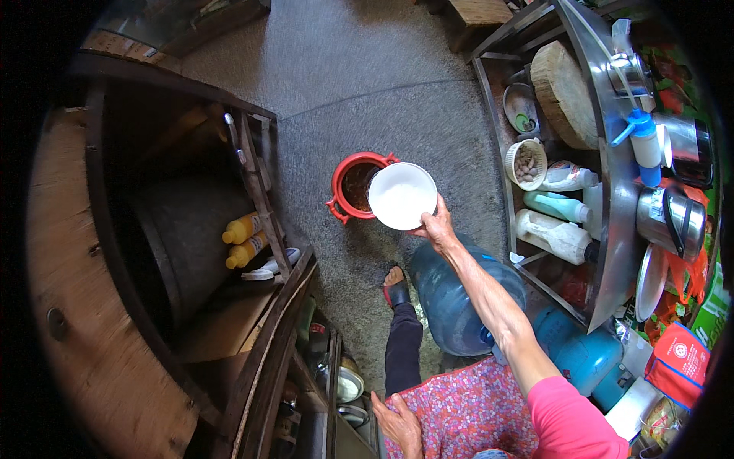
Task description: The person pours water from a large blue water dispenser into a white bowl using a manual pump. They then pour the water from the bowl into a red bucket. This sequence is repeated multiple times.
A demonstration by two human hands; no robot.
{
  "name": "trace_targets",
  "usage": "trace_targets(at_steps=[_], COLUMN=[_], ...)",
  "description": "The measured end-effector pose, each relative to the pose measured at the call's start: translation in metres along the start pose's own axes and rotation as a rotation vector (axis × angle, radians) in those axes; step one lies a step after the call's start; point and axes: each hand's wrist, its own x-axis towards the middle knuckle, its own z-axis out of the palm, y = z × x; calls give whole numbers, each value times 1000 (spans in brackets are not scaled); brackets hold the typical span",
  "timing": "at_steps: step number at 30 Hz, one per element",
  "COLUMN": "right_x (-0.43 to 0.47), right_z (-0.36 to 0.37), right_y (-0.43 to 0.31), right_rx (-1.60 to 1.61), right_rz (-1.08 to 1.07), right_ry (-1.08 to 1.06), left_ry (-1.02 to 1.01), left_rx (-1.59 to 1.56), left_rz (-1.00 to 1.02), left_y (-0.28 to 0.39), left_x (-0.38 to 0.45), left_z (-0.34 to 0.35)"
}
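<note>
My right hand [437, 225] grips the rim of a round white bowl [403, 196], stretched out in front of me. The bowl overlaps the right side of a red pot with handles [338, 182] on the floor; dark brown contents [358, 189] show inside the pot. Whether bowl and pot touch, I cannot tell. My left hand [401, 426] is low by the floral apron [459, 401], fingers apart, holding nothing.
A large blue water bottle [444, 298] lies under my right forearm. On the right, a metal shelf [610, 229] holds plastic bottles, a basket [526, 164] and a round wooden block [562, 94]. A dark wooden cabinet [264, 201] with yellow bottles [243, 228] stands left.
</note>
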Motion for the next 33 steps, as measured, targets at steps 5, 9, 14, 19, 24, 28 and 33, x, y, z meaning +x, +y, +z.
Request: trace_targets(at_steps=[5, 9, 14, 19, 24, 28, 33], right_x=[14, 26, 47, 50, 49, 55, 48], right_z=[5, 2, 2, 15, 38, 50, 50], right_y=[9, 21, 33, 20, 0, 1, 5], right_rx=[-38, -116, -240, -277, -478, -689, -860], right_rz=[-76, -120, -232, -167, -155, -593, -816], right_ry=[76, 155, 273, 339, 443, 487, 340], left_ry=[-123, -171, -186, -209, -218, -219, -194], left_rx=[-129, -121, -131, -141, -137, -98, -60], left_rz=[-142, -231, -276, -267, -280, -261, -240], left_y=[33, 54, 55, 57, 63, 63, 62], left_x=[4, 10, 17, 23, 30, 34, 34], left_z=[-28, -41, -45, -52, -55, -55, -51])
